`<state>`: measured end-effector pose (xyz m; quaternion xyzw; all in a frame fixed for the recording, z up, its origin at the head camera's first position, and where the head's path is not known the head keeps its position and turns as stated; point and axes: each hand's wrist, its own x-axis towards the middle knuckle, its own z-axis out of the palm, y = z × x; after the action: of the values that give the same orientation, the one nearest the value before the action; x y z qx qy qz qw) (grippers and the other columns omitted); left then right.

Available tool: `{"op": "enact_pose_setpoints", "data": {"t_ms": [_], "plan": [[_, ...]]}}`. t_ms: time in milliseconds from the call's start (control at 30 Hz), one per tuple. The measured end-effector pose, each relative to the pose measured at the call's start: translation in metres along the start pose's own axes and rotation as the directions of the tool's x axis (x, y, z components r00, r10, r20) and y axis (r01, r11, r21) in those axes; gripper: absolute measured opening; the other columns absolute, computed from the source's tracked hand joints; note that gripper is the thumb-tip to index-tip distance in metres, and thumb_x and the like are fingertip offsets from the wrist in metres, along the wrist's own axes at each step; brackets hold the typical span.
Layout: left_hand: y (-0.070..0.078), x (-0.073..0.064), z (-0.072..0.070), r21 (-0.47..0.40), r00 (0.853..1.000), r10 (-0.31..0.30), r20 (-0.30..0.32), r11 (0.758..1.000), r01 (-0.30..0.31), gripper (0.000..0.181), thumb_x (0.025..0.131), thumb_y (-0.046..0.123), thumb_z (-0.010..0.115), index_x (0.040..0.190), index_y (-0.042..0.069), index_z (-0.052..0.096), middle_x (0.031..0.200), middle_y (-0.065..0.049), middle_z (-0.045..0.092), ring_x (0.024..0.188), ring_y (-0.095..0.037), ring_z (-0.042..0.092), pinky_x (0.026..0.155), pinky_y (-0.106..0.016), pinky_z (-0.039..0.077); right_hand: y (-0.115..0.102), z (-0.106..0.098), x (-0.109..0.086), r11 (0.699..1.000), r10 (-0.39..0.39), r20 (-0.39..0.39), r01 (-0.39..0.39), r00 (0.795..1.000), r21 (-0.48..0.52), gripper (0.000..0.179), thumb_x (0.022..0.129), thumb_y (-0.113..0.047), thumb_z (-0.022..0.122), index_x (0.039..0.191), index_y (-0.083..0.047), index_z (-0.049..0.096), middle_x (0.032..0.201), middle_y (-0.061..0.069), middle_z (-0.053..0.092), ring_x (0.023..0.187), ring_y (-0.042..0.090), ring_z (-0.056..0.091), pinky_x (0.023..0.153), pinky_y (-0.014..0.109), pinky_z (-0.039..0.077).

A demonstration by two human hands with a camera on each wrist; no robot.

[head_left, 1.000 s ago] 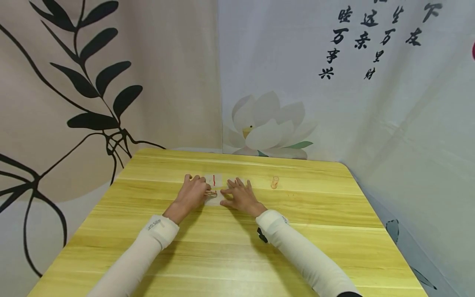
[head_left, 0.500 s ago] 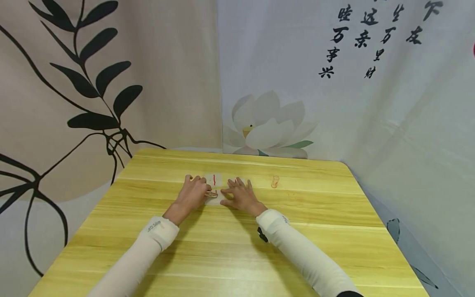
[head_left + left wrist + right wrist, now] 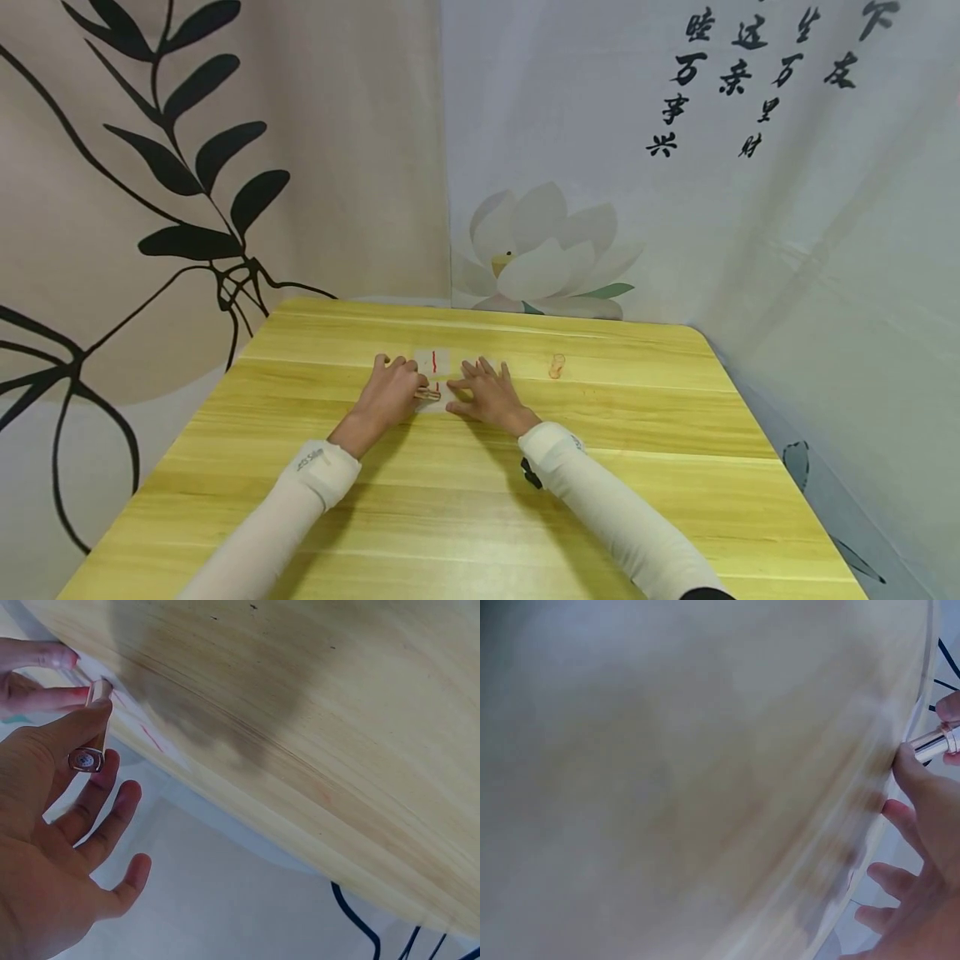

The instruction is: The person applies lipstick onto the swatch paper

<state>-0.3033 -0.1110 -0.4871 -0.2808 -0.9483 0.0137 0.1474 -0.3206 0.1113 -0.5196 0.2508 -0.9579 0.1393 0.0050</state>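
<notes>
My left hand [image 3: 386, 392] pinches a shiny rose-gold lipstick [image 3: 429, 394] between thumb and fingers, its tip low over the near piece of white paper [image 3: 442, 407]. In the left wrist view the lipstick's [image 3: 96, 739] base faces the camera, while the other fingers of the left hand [image 3: 45, 840] spread loosely. A short red mark shows on this paper just beyond the lipstick. My right hand [image 3: 487, 396] lies with fingers spread on the paper's right side. The right wrist view shows its thumb [image 3: 913, 774] close to the lipstick's [image 3: 932, 744] metal tube.
Just behind stands another piece of white paper [image 3: 423, 362] with a red line down it. White paper also shows behind the right fingertips. A small orange-toned tube-like piece [image 3: 557, 367] lies to the right on the wooden table [image 3: 465, 508]. Printed curtains [image 3: 360, 167] hang behind.
The lipstick has slid very slightly toward the near side over the paper, and the red mark beyond it shows a little longer. The right hand stays in place.
</notes>
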Motion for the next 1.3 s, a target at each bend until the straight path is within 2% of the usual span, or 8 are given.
{"op": "enact_pose_setpoints", "data": {"t_ms": [533, 800, 1000, 1300], "plan": [[0.004, -0.007, -0.002, 0.024, 1.000, 0.012, 0.005, 1.000, -0.013, 0.025, 0.080, 0.029, 0.092, 0.102, 0.022, 0.083, 0.100, -0.001, 0.072, 0.098, -0.025, 0.067, 0.102, -0.061, 0.042, 0.000, -0.001, 0.000, 1.000, 0.002, 0.009, -0.002, 1.000, 0.001, 0.051, 0.099, -0.050, 0.068, 0.142, -0.024, 0.067, 0.162, 0.017, 0.041, 0.153, 0.045, 0.026, 0.117, 0.074, 0.015], [0.005, -0.009, -0.005, 0.030, 1.000, 0.012, -0.003, 0.999, -0.012, 0.025, 0.081, 0.032, 0.091, 0.103, 0.021, 0.082, 0.100, -0.002, 0.072, 0.098, -0.026, 0.067, 0.102, -0.062, 0.042, 0.001, -0.001, 0.001, 1.000, 0.009, 0.020, -0.009, 1.000, 0.019, 0.051, 0.099, -0.051, 0.066, 0.143, -0.026, 0.065, 0.164, 0.015, 0.037, 0.155, 0.044, 0.023, 0.119, 0.072, 0.010], [0.005, -0.010, -0.004, 0.017, 1.000, 0.015, -0.010, 1.000, -0.015, 0.023, 0.080, 0.032, 0.091, 0.098, 0.021, 0.082, 0.098, -0.002, 0.072, 0.097, -0.026, 0.067, 0.102, -0.062, 0.042, 0.001, -0.001, 0.001, 1.000, 0.008, 0.013, -0.009, 1.000, 0.020, 0.050, 0.099, -0.051, 0.067, 0.142, -0.025, 0.066, 0.163, 0.016, 0.038, 0.155, 0.044, 0.023, 0.119, 0.073, 0.011], [0.005, -0.012, -0.003, 0.006, 1.000, 0.010, -0.002, 1.000, -0.010, 0.024, 0.082, 0.032, 0.091, 0.101, 0.021, 0.083, 0.098, -0.002, 0.071, 0.097, -0.026, 0.067, 0.102, -0.062, 0.042, 0.000, -0.001, 0.000, 1.000, 0.009, 0.022, -0.009, 1.000, 0.028, 0.050, 0.099, -0.050, 0.068, 0.142, -0.025, 0.066, 0.163, 0.016, 0.038, 0.154, 0.045, 0.023, 0.118, 0.073, 0.011]]}}
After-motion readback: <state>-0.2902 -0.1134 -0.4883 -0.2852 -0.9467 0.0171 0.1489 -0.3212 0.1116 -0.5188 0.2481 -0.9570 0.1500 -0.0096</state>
